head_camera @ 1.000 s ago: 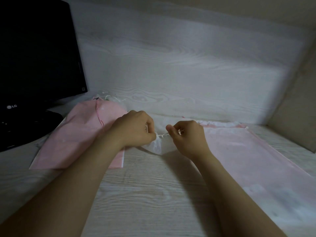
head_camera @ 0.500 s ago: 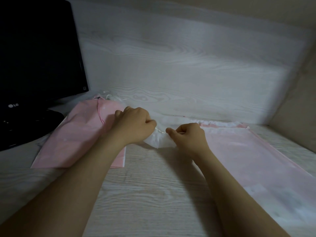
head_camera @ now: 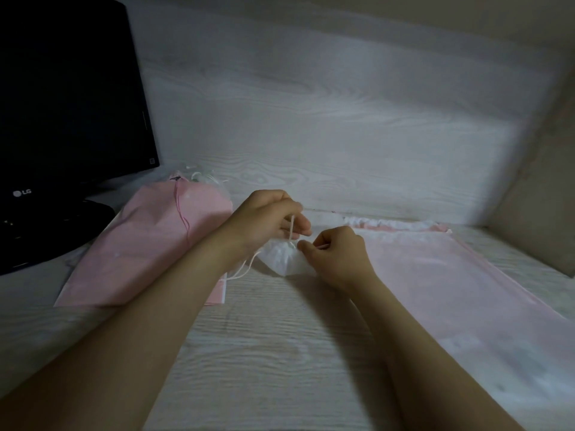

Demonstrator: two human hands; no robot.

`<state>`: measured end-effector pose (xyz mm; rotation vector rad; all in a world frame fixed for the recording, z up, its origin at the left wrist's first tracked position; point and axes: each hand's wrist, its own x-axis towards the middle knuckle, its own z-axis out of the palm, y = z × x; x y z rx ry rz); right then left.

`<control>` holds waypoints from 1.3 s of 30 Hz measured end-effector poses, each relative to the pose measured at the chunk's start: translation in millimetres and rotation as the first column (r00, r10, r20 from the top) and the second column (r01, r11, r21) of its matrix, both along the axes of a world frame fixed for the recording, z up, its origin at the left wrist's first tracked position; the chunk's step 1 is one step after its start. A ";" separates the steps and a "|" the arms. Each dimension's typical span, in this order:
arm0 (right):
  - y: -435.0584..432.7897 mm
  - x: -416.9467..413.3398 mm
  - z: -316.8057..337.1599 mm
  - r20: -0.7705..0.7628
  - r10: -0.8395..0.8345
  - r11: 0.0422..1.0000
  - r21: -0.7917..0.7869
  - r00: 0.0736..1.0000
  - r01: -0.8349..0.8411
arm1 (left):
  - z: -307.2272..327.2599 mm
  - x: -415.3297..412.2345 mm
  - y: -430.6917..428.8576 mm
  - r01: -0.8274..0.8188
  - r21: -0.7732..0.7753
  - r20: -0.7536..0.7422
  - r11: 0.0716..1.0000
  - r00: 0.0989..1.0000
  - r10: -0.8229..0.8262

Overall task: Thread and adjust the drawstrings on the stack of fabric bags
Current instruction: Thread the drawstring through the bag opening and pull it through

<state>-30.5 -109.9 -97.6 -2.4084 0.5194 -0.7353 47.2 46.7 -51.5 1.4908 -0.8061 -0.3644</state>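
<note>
Two hands, one white bag (head_camera: 281, 259)
Left hand (head_camera: 267, 219), right hand (head_camera: 337, 255) each pinching the one drawstring (head_camera: 292, 228); pinch itself blurred.

Monitor (head_camera: 71, 98): upper left of your frame. Stack of bags (head_camera: 149, 244): lower right of it, on the surface (head_camera: 280, 353). Your left hand (head_camera: 264, 219) and right hand (head_camera: 339, 256): centre, on the drawstring (head_camera: 292, 230). Flat bag (head_camera: 451, 290): right of them.

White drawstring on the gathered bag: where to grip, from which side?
Pinch the drawstring on its upright stretch above the gathered bag mouth, coming from above as the left hand does. It stands taut there, while its loop lies slack at the left.
</note>
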 end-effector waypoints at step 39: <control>3.4 -9.6 16.1 0.347 0.156 0.985 0.015 0.925 -0.171 | -26.4 12.9 -9.1 0.028 0.189 0.072 0.982 0.996 -0.043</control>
